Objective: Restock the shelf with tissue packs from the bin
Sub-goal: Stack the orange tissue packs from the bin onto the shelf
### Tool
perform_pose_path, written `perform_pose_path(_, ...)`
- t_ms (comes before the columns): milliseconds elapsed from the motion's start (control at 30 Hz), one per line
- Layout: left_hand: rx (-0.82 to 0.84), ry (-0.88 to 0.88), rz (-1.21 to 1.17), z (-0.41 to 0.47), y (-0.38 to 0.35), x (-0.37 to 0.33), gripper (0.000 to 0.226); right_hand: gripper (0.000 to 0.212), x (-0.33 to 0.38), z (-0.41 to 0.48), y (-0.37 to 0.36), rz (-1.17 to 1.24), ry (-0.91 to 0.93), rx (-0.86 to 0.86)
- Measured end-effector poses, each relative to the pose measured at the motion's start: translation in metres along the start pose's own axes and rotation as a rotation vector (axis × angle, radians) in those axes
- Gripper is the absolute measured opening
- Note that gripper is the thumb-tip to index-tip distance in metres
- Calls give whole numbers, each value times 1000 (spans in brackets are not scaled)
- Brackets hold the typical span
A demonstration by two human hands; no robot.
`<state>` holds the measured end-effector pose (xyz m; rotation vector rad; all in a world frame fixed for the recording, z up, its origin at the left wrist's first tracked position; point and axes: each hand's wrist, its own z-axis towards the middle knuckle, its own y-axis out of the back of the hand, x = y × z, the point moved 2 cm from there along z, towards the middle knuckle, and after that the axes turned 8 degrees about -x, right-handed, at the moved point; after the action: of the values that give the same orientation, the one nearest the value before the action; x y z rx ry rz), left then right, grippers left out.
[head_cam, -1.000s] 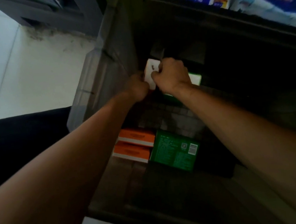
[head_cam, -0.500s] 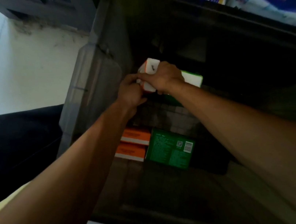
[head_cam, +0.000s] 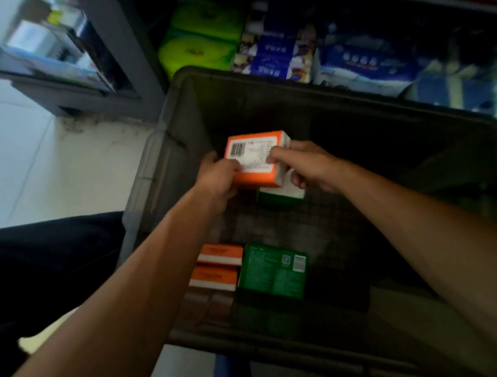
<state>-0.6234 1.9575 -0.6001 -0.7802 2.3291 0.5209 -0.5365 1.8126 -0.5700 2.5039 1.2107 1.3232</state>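
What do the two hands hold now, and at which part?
One orange tissue pack, over the bin: the left hand grips its left end, the right hand its right end.

Both hands [head_cam: 266, 174] hold an orange tissue pack [head_cam: 256, 161] above the dark bin [head_cam: 376, 124].

The tissue pack [head_cam: 255, 159] sits between left hand [head_cam: 218, 182] and right hand [head_cam: 310, 166] over the bin [head_cam: 156, 182], before the shelf [head_cam: 127, 54].

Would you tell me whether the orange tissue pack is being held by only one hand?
No, the left hand and the right hand both grip the orange tissue pack over the bin.
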Motion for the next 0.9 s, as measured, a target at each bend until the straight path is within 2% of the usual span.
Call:
perform_pose_path(67,123,-49,62,-27,-2,-14,46,17,3,-15,19,-10,27,27)
perform_pose_path(133,171,-109,98,-44,0,-26,38,19,8,-32,36,-12,55,49)
perform_pose_path(333,258,-315,167,-93,-4,-59,44,21,23,-86,77,93,121,-7)
perform_pose_path(433,293,-476,236,-123,-8,-76,45,22,27,-116,95,320,143,-15)
perform_pose_path(500,306,-691,296,-144,-10,-87,45,27,26,-135,108,610,110,-15)
perform_pose_path(567,247,-1052,446,-162,-13,-96,40,43,23,-146,121,793,51,-37)
perform_pose_path(633,128,-1391,676,-186,-15,-100,36,51,23,-157,130,747,36,-38)
perform_pose_path(733,50,-1628,831,-221,-25,-105,49,41,25,-179,140,625,68,-17)
perform_pose_path(800,22,-1666,822,-234,-31,-110,57,35,27,-192,152,688,112,-72)
perform_pose_path(900,159,-1603,591,-248,-34,-120,50,22,31,-205,172,763,218,-205)
